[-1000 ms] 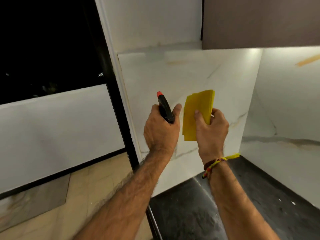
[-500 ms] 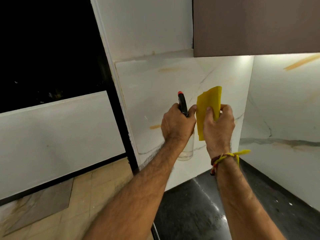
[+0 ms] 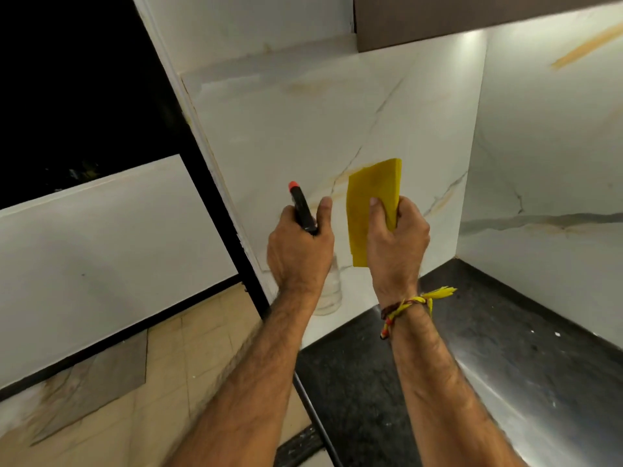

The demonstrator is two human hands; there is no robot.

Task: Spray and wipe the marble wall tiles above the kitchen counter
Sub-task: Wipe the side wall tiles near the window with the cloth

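Observation:
My left hand (image 3: 300, 251) grips a spray bottle (image 3: 303, 210) with a black head and an orange nozzle tip; its clear body (image 3: 330, 291) shows below the fist. The nozzle points up at the white marble wall tile (image 3: 303, 129) with tan veins. My right hand (image 3: 396, 244) holds a folded yellow cloth (image 3: 371, 197) upright, thumb across its front, close to the same tile. Both hands are raised side by side in front of the wall.
A black stone counter (image 3: 472, 348) runs below, meeting a second marble wall (image 3: 546, 163) at the right corner. A brown cabinet (image 3: 472, 15) hangs above. At left stand a black frame (image 3: 215, 203), a dark opening and a tiled floor (image 3: 188, 358).
Both hands have shifted a little lower and left in the view as my head tilted, and the spray nozzle now leans more to the left. The grips are unchanged.

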